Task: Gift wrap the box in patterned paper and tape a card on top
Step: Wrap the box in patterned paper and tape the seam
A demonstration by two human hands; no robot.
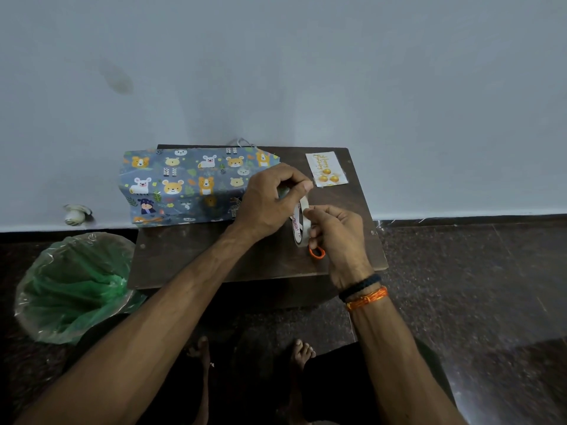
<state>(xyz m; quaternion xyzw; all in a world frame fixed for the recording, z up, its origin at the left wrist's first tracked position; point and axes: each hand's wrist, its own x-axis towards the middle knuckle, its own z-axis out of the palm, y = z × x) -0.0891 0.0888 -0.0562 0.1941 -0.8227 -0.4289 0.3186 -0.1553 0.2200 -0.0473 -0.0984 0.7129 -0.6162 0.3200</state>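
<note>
The box, covered in blue patterned paper with cartoon animals [187,185], lies on the left half of a small dark wooden table [190,253]. A white birthday card with gold print [325,169] lies flat at the table's far right corner. Between them I hold a roll of clear tape [300,223] upright above the table. My right hand [339,237] grips the roll from the right. My left hand [273,199] pinches the tape's free end at the top of the roll. An orange scissors handle [317,253] peeks out under my right hand.
A bin lined with a green plastic bag [73,286] stands on the dark floor left of the table. A small white object [75,214] lies by the wall's base. The pale wall runs right behind the table. My bare feet [302,351] are below the table's front edge.
</note>
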